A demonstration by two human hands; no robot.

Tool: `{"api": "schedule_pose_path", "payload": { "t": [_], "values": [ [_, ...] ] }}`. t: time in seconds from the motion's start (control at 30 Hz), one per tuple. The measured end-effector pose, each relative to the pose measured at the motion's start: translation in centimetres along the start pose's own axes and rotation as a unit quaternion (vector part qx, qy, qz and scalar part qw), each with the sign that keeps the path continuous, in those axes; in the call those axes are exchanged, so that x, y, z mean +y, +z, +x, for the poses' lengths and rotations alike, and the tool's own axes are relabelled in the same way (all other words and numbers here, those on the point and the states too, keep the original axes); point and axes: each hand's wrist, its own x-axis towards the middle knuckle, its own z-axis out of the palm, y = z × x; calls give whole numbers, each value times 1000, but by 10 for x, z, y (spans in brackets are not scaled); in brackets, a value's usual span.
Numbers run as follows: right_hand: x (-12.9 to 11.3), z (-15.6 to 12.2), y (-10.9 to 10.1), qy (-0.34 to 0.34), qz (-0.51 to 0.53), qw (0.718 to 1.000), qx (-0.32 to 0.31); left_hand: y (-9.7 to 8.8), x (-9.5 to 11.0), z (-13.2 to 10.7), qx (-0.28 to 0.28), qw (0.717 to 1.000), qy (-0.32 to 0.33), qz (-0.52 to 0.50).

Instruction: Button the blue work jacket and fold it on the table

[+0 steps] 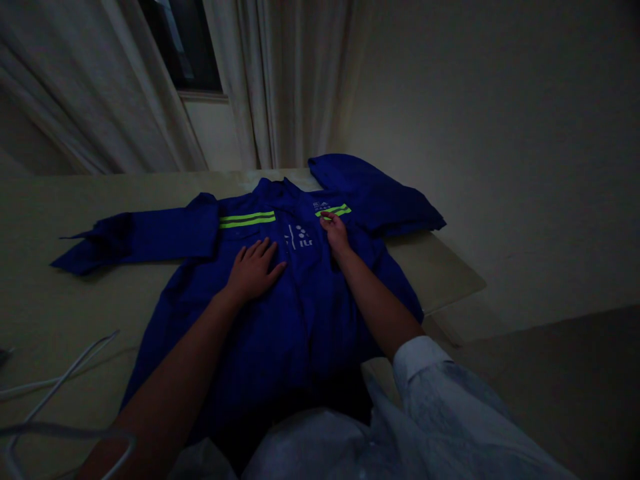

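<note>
Head view, blue jacket (300, 313): lies spread on the pale table (30, 293) directly before the person, collar (273, 189) at the far end, the lower body reaching back toward the person, where it darkens into shadow.
Chest bands: yellow-green strips with a darker line through them, one on the left of the chest (247, 219), one on the right (345, 209).
White marks: larger printed shapes (300, 237) near the middle, between the hands; small lettering (321, 205) above the right band, too small to read.
Left-side sleeve (165, 233): laid out sideways along the table, its end rumpled and pointed.
Right-side sleeve (375, 190): broad and bunched, slanting out to the right near the table's edge.
Cloth: lightly creased down the front, with soft folds below the right hand.
Left hand (253, 269): palm down on the jacket below the left band, fingers spread and pointing away, thumb out toward the middle; open, gripping nothing.
Right hand (335, 233): at the lower edge of the right band, fingers curled in near the thumb; whether cloth is pinched between them I cannot tell.
Forearms: both reach forward from the near side, the right one leaving a pale rolled cuff (423, 355) and angling inward.
White cable (65, 380): loops at the near left.
</note>
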Motion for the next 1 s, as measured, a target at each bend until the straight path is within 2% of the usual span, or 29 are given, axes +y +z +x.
{"api": "schedule_pose_path", "payload": {
  "t": [0.13,0.23,0.3,0.37,0.43,0.47,0.5,0.53,0.57,0.6,0.63,0.67,0.73,0.77,0.8,0.87,0.9,0.93,0.97,1.0],
  "values": [
    [-3,-6,5,-8,-47,999,13,0,-1,2,1,1000,0,-8],
    [-18,-17,15,-90,-125,988,23,-1,-1,3,6,1000,1,-12],
    [-41,-32,24,-162,-166,973,16,-2,-1,2,9,1000,-2,-14],
    [-72,-58,34,-199,-187,962,-18,-1,-1,1,11,1000,-3,-20],
    [-103,-99,39,-205,-218,948,-109,1,-2,0,13,999,2,-34],
    [-114,-124,40,-213,-249,927,-181,1,-2,1,22,999,7,-46],
    [-120,-150,39,-229,-292,887,-276,-1,-2,2,40,997,13,-63],
    [-122,-178,36,-260,-340,826,-366,-6,-2,4,71,994,19,-85],
    [-118,-205,31,-302,-385,761,-427,-14,0,4,113,987,24,-112],
    [-110,-230,25,-342,-434,697,-457,-25,2,4,164,976,28,-141],
    [-98,-253,17,-376,-478,649,-457,-39,6,1,218,960,31,-171],
    [-84,-273,9,-404,-504,619,-446,-54,12,-5,266,942,35,-200],
    [-55,-303,-9,-443,-531,591,-416,-80,25,-31,325,909,47,-258],
    [-41,-312,-18,-460,-537,584,-398,-87,33,-51,332,895,54,-292],
    [-30,-319,-26,-477,-542,579,-378,-88,41,-74,321,885,56,-333],
    [-12,-324,-41,-514,-544,575,-330,-70,56,-125,242,861,46,-444],
    [-5,-323,-48,-531,-543,577,-300,-53,63,-151,156,843,37,-513],
    [1,-321,-53,-540,-545,581,-271,-34,69,-174,41,824,15,-565],
    [5,-319,-57,-542,-550,586,-246,-15,75,-194,-14,821,-1,-571],
    [8,-316,-60,-538,-557,590,-228,2,79,-212,-46,818,-14,-573]
  ]
}}
